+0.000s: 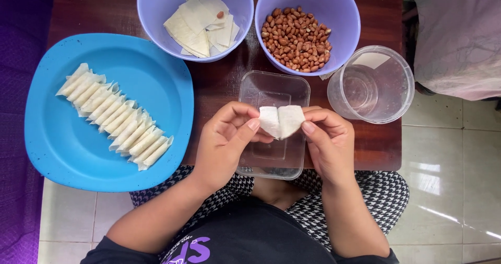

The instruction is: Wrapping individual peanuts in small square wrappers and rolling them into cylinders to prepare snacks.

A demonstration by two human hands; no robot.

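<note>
Both hands meet over a clear tray (271, 94) on a dark table (219, 86); the left hand (224, 144) pinches one side of a white wrapper (281, 121) between thumb and fingers, and the right hand (329, 138) grips the other side the same way, so the wrapper sits folded between the fingertips, held just above the tray; beyond the left hand stands a purple bowl of wrappers (156, 13), beyond the right a bowl of peanuts (334, 3); a clear cup (402, 86) stands just past the right hand's outer side; well out from the left hand lies a blue plate (68, 154) bearing a row of rolls (117, 116).
</note>
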